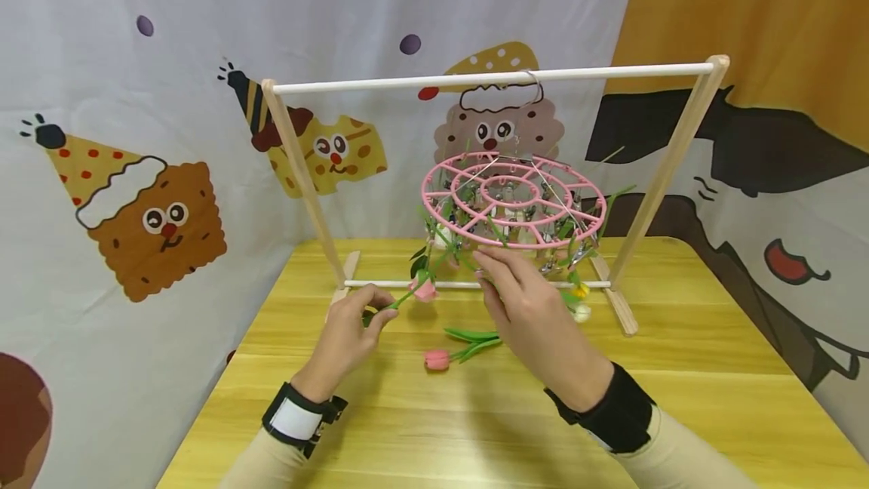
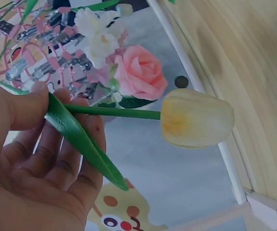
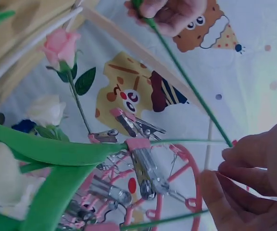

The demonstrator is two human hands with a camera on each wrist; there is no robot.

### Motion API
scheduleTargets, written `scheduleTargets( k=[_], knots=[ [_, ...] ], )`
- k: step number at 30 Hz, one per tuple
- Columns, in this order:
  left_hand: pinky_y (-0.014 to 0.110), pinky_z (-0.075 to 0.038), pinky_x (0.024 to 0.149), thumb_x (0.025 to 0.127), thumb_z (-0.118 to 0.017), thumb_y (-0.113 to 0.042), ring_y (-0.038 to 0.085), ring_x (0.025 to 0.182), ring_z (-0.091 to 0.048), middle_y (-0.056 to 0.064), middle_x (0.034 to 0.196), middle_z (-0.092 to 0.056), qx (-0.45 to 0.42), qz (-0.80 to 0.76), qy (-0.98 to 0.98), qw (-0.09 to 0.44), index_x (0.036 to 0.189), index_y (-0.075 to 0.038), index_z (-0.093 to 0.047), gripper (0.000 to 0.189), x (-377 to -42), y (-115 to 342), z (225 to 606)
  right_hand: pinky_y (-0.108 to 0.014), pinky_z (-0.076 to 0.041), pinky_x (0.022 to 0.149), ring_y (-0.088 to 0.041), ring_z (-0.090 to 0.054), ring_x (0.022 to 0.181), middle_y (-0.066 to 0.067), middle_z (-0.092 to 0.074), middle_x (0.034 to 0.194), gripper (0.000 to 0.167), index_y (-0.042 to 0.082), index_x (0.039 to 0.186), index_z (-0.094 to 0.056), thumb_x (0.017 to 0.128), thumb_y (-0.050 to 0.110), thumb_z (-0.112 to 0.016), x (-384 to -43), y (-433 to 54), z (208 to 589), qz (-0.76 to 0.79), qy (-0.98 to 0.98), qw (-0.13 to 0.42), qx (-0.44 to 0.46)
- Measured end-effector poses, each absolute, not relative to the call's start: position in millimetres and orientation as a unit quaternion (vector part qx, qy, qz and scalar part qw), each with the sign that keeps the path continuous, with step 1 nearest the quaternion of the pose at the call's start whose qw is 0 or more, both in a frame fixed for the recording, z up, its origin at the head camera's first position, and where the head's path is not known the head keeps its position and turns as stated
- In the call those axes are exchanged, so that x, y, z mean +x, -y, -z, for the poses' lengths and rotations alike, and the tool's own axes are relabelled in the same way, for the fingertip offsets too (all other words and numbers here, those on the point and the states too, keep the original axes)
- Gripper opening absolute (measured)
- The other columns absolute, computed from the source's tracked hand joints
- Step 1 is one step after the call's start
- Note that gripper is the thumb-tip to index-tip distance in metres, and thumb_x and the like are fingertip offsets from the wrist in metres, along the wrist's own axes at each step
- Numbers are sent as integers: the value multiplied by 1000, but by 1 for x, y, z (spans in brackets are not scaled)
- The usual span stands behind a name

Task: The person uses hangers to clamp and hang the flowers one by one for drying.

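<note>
My left hand [image 1: 353, 330] pinches the green stem of a white tulip [image 2: 196, 118], yellowish at its base, between thumb and fingers. One green leaf [image 2: 85, 144] hangs beside the palm; the bloom is hidden in the head view. The stem runs across to my right hand [image 1: 526, 315], whose fingertips pinch its far end in the right wrist view. That hand is at the front left rim of a round pink clip hanger [image 1: 536, 245]. Below the ring, metal clips [image 3: 148, 168] with pink tips hold flowers, among them a pink rose [image 2: 141, 72] hanging head down.
A pink tulip [image 1: 437, 359] lies on the wooden table [image 1: 407, 429] between the hands. The hanger hooks over the white bar [image 1: 407, 82] of a wooden stand [image 1: 305, 179]. White and yellow blooms [image 1: 580, 291] dangle at the right. A cartoon-print curtain [image 1: 170, 59] hangs behind.
</note>
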State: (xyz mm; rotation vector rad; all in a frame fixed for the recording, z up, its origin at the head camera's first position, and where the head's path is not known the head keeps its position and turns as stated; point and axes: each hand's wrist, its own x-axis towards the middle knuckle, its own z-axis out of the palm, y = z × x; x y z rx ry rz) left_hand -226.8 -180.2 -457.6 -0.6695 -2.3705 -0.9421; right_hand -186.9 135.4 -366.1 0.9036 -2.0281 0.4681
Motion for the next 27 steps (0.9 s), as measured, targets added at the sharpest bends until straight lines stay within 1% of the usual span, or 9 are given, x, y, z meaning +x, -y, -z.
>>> scheduleTargets(
  k=[2,3,7,10,15,20,22,24,27],
  knots=[
    [43,-74,86,101,-90,-5,19,98,-82,3,104,-84,-246,361,864,252,114,-13,-77,20,-227,176,457,-44,-73,102,-42,-79,128,-29,-74,142,52,-9,145,-72,96,-9,-89,-194,-128,363,-166,809,433,360],
    [43,-74,86,101,-90,-4,19,98,-82,3,104,-84,-245,369,860,253,114,-12,-77,20,-227,175,456,-45,-72,106,-43,-77,131,-29,-73,146,52,-9,146,-71,98,-9,-88,-197,-126,361,-158,809,437,361],
    [40,-75,84,102,-90,-3,20,99,-82,4,105,-85,-239,387,851,264,114,-11,-77,19,-226,171,452,-48,-68,114,-46,-74,139,-31,-70,153,53,-10,151,-68,101,-6,-86,-203,-118,357,-138,811,442,358],
    [40,-74,84,103,-88,-3,21,100,-83,4,107,-85,-227,396,848,269,115,-11,-78,18,-225,172,447,-49,-69,112,-47,-76,135,-33,-72,150,53,-11,152,-67,103,-6,-84,-205,-115,354,-138,818,437,347],
    [40,-75,85,104,-87,-2,22,101,-83,6,109,-85,-214,415,842,270,117,-9,-77,18,-223,171,440,-49,-71,106,-45,-77,124,-31,-75,138,47,-10,148,-70,103,-8,-83,-204,-117,354,-146,828,428,331],
    [40,-75,84,105,-86,-3,24,100,-85,8,110,-85,-216,419,838,274,118,-7,-76,17,-224,168,437,-51,-70,107,-43,-77,118,-27,-77,132,43,-6,142,-75,101,-7,-86,-202,-127,356,-140,831,435,317],
    [39,-75,84,105,-86,-4,24,100,-85,9,110,-85,-217,422,836,275,118,-7,-76,16,-223,167,436,-53,-71,105,-43,-77,115,-26,-78,128,41,-4,138,-77,99,-7,-88,-202,-133,357,-143,828,442,314],
    [38,-75,83,105,-86,-4,24,99,-85,9,109,-85,-218,426,834,276,117,-7,-76,16,-223,165,436,-54,-71,101,-44,-77,111,-26,-78,125,41,-4,136,-78,97,-4,-91,-202,-140,357,-143,825,448,313],
    [36,-75,82,106,-86,-5,23,98,-84,8,108,-85,-222,430,830,277,116,-7,-76,15,-223,161,435,-52,-71,92,-44,-74,108,-26,-77,122,44,-3,135,-78,95,1,-94,-203,-151,358,-150,821,453,313]
  ],
)
